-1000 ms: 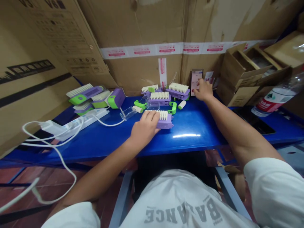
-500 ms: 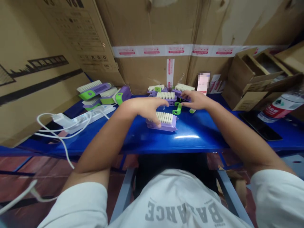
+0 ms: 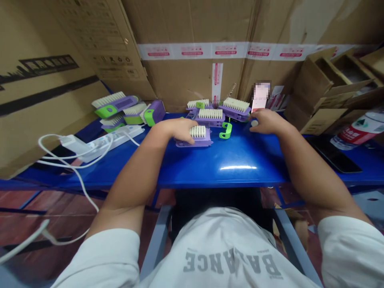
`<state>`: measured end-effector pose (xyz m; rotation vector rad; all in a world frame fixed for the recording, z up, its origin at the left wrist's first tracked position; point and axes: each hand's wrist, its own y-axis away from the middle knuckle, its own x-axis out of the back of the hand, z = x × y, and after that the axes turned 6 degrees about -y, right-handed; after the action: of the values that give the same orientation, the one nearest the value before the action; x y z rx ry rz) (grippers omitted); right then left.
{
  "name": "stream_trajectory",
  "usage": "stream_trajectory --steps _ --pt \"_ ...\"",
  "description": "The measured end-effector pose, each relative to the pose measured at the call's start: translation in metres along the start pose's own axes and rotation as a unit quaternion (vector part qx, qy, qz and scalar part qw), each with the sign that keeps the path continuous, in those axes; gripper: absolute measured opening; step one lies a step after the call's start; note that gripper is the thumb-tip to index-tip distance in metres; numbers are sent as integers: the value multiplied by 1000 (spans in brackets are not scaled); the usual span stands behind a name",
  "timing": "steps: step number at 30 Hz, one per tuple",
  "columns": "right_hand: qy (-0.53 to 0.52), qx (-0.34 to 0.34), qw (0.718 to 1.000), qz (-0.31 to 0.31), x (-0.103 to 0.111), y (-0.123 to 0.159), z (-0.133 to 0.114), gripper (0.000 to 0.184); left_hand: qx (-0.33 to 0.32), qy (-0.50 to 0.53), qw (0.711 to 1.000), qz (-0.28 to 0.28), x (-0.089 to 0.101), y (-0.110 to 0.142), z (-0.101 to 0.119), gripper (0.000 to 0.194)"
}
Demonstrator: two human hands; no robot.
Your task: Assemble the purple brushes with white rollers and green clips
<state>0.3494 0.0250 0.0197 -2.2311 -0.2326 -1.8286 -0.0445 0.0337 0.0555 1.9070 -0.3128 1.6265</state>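
1. Head view shows the left hand [image 3: 181,129] over the left end of a bristle block [image 3: 205,139], which lies flat, bristles up, around mid-bench, nearer the rear edge than the front one. Lying this way probably keeps it steady.
2. Left fingers: partly open, spread to about the block's breadth, thumb along the near side, the others bent over the far side. They appear to grip it; how firmly, I cannot tell.
3. The right hand [image 3: 266,121] is by the bench's rear edge, fingers curled with a narrow gap to the thumb. A small pale piece [image 3: 254,123] shows at that gap; whether it is pinched or merely touched, I cannot tell.
4. Between the hands, a green clip [image 3: 229,130] lies loose on the bench [image 3: 240,158], touched by neither.
5. Further bristle blocks [image 3: 211,114] are bunched along the rear edge, perhaps to spare working room toward the front edge.
6. Brushes with green ends [image 3: 115,105] are heaped toward the rear left corner, behind a power strip [image 3: 127,133].
7. A lit phone [image 3: 260,105] leans against the cardboard [image 3: 180,80], presumably for easy viewing.
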Motion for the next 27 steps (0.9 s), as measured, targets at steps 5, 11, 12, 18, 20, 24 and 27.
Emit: stream_trajectory --steps 5,11,12,18,20,24,27 --pt "-117 83 989 35 -37 -7 -47 89 -10 -11 1000 24 -6 -7 9 102" --pt "-128 114 985 36 -65 -17 -60 73 -11 -53 998 45 -6 -2 29 84" --pt "-132 113 984 30 -63 -17 -57 79 -14 -55 997 47 -6 -2 30 84" --pt "-109 94 988 -47 -47 -13 -35 99 -6 -53 997 60 -6 0 40 97" --pt "-105 80 990 -50 -43 -13 -30 97 27 -48 995 81 -6 3 47 104" --pt "-99 66 991 -53 -38 -12 -27 95 63 21 993 101 -4 10 58 103" --pt "-92 68 992 -60 -37 -11 -29 92 88 74 983 146 1 13 51 84"
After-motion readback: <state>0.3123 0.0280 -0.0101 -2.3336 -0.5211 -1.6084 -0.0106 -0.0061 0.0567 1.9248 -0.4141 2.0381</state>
